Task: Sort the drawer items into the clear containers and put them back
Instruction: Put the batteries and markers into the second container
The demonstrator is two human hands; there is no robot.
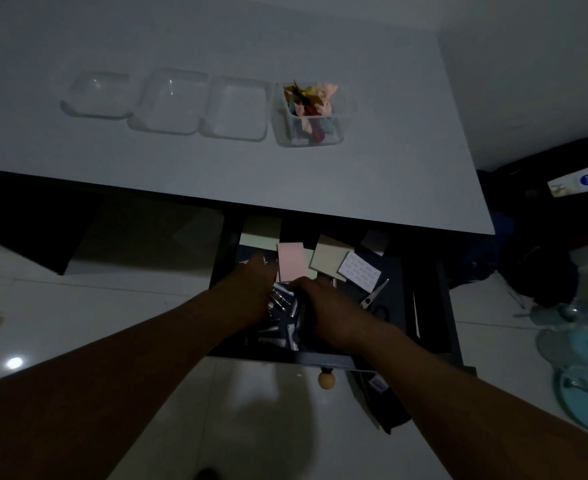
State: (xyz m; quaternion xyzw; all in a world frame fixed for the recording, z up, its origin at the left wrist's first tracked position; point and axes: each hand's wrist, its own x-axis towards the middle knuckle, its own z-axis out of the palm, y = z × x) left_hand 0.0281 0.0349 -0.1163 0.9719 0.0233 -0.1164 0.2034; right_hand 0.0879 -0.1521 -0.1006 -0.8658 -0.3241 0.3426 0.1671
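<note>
Both hands, left and right, cup batteries together inside the drawer; grip unclear.

A dim room: a white counter is standing on a glossy pale tiled floor, which is reflecting a light spot at left.

Two bare forearms enter from the bottom edge, no sleeves showing up to the frame border. Left hand and right hand wear no gloves; rings, watch or bands can't be made out in the dim light. Fingertips mostly hidden.
</note>
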